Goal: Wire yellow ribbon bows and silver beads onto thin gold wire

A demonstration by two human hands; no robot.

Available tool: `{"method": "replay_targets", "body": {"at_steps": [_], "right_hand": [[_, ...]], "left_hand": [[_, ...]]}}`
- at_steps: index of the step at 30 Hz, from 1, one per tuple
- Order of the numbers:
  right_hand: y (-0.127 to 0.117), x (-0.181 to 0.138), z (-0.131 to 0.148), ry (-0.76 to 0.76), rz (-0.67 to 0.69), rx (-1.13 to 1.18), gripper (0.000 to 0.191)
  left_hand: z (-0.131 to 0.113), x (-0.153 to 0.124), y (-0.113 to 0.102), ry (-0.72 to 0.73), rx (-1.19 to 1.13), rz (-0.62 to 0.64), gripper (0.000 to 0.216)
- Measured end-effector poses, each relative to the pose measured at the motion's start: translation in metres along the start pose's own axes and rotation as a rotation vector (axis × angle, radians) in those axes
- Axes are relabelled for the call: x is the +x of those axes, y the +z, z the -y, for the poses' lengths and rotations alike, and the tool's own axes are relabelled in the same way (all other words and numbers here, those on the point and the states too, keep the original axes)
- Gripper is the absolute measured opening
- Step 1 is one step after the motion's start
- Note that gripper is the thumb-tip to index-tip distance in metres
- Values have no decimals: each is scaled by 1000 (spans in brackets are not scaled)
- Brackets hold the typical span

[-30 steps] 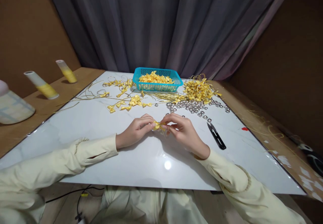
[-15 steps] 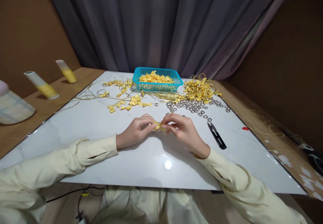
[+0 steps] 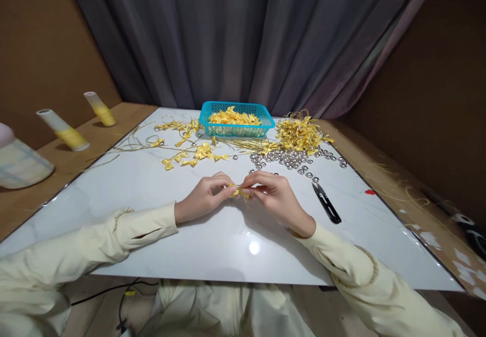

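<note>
From the head camera I look down on a glossy white tabletop [image 3: 228,235] that mirrors a lamp as one bright spot. It lies on a wider wooden bench [image 3: 76,159]. A grey curtain [image 3: 243,38] hangs in folds behind it, with brown walls on both sides.

Two hands are at work near the middle of the tabletop, both in cream sleeves. The left hand [image 3: 203,197] and the right hand [image 3: 275,197] meet fingertip to fingertip. Both pinch one small yellow ribbon bow [image 3: 238,191] between thumb and fingers, just above the surface. The other fingers are curled in.

At the far edge I count one blue basket [image 3: 212,119] with yellow bows heaped inside. To its right sits one tangled pile of bows [image 3: 299,134]. In front of that pile is a scatter of silver beads [image 3: 292,159], too many and too small for me to count. A looser group of bows [image 3: 197,153] and thin yellow strands spreads left of the basket.

One pair of black thread snips [image 3: 326,203] lies near the right hand and does not touch it. On the bench to the left stand two cone spools [image 3: 63,129] wound with yellow, both tilted. One pale container [image 3: 18,162] is cut off by the frame edge.
</note>
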State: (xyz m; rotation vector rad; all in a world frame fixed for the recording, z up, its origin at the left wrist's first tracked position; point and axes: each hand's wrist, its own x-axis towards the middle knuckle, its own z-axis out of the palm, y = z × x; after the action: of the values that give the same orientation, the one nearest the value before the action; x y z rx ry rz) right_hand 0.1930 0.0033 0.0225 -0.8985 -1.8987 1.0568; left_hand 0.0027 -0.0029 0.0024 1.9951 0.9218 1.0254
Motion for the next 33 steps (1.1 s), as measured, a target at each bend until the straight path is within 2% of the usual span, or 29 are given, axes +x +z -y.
{"method": "replay_targets", "body": {"at_steps": [3,6,9,11,14,18,20,24,26,29,33], "right_hand": [[-4,2,1,97,4,131,11],[-9,5,-1,234,31,277,28],[-11,6,-2,404,181,250,41],[-11,5,-1,467,318,220,42],[-12,3,3,473,482,226,35],[-24,5,5,493,550,132,30],[-33,8,2,454,462,-2,27],[-54,14,-7,275,90,-333,18],[-61,15,-10,299,-25,-410,19],[-63,14,-8,407,-138,-318,25],[-56,14,-3,420,-350,32,25]], "left_hand": [[-1,0,0,19,23,-28,26],[-2,1,0,39,37,-82,26],[-2,1,-1,74,53,-111,25],[-1,1,-1,101,72,-118,23],[1,1,-2,125,128,-153,21],[6,4,-4,151,215,-220,22],[9,5,-6,146,241,-245,22],[13,6,-8,109,247,-262,22],[14,6,-8,91,235,-261,22],[13,7,-8,49,211,-256,23],[12,7,-8,-49,175,-244,24]]}}
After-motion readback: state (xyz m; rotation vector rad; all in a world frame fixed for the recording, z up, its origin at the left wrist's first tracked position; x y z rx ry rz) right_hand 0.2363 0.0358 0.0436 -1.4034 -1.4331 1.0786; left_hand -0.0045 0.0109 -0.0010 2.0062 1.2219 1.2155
